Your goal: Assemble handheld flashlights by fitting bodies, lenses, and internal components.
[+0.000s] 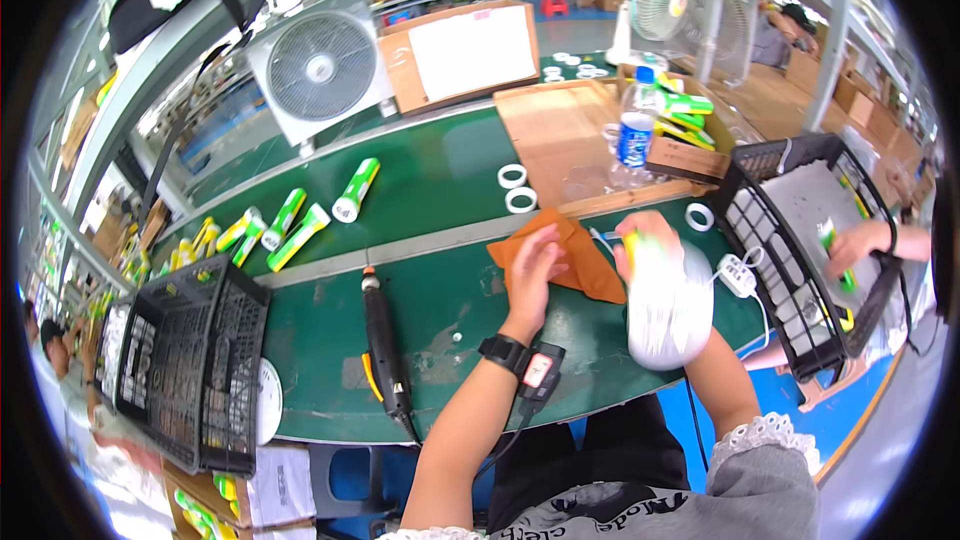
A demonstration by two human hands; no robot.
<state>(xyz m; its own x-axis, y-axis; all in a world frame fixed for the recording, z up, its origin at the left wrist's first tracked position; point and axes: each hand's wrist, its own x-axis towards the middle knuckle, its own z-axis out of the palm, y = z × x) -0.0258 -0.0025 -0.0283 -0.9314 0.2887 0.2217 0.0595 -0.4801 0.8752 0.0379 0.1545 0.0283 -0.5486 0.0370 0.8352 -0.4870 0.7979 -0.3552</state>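
Observation:
My left hand (537,265) is open, its fingers spread beside and partly over an orange cloth (575,255) on the green bench. To the right, my right hand (650,235) is smeared by motion, its fingers closed around a yellow-green flashlight (632,248), blurred too. A large rounded white object (670,315), streaked by blur, covers my right wrist; what it is I cannot tell. A black electric screwdriver (382,340) lies left of my left forearm. Several green, white and yellow flashlights (357,190) lie on the far left part of the bench.
Black crates stand at the left (190,360) and right (800,250). A co-worker's hand (860,242) holds a green flashlight in the right crate. White rings (520,200), a water bottle (636,135), a box of flashlights (690,160) and a white power strip (738,275) are nearby.

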